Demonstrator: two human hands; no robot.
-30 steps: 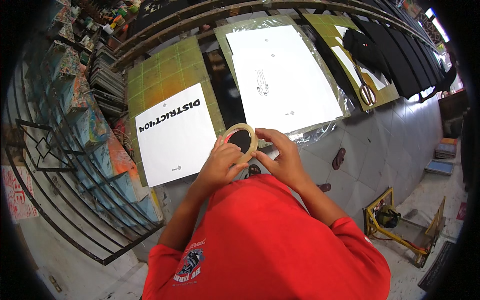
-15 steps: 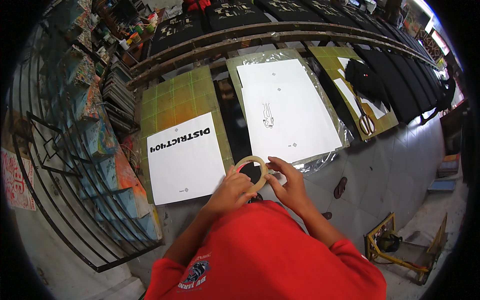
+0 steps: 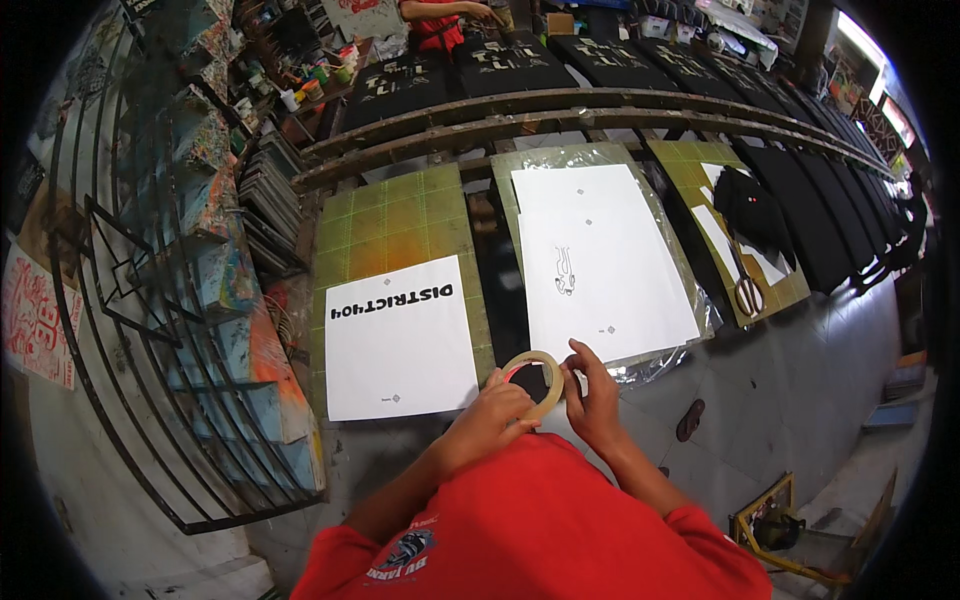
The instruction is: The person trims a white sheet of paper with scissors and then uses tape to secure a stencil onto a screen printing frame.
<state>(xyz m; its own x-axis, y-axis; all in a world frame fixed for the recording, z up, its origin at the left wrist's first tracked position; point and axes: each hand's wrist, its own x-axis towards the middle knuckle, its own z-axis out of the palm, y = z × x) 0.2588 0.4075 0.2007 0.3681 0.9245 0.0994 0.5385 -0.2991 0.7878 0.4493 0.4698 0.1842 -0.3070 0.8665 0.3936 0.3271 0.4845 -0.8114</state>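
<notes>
A roll of pale tan tape (image 3: pixel 547 402) is in front of my red shirt, with its hole facing up at an angle. My left hand (image 3: pixel 492 415) grips its left side, fingers wrapped over the rim. At the right rim, my right hand (image 3: pixel 594 400) has its thumb and fingertips pressed close together against the tape; whether a loose end is between them is too small to see. Beyond them, a white sheet with black lettering (image 3: pixel 400 350) lies on the left green board (image 3: pixel 395 215). Overlapping white sheets (image 3: pixel 630 290) with a small line drawing lie on the middle board.
Scissors (image 3: pixel 748 292), paper pieces and a black cloth (image 3: pixel 752 205) lie on the right board. Wooden rails (image 3: pixel 590 108) run behind, with printed black shirts (image 3: pixel 510 65) beyond. A black metal railing (image 3: pixel 190 515) stands left. A person in red (image 3: pixel 440 30) is at the far side.
The view has tilted up, so the boards sit lower and more of the person at the back shows. My right hand has turned more upright beside the tape roll; my left still grips it.
</notes>
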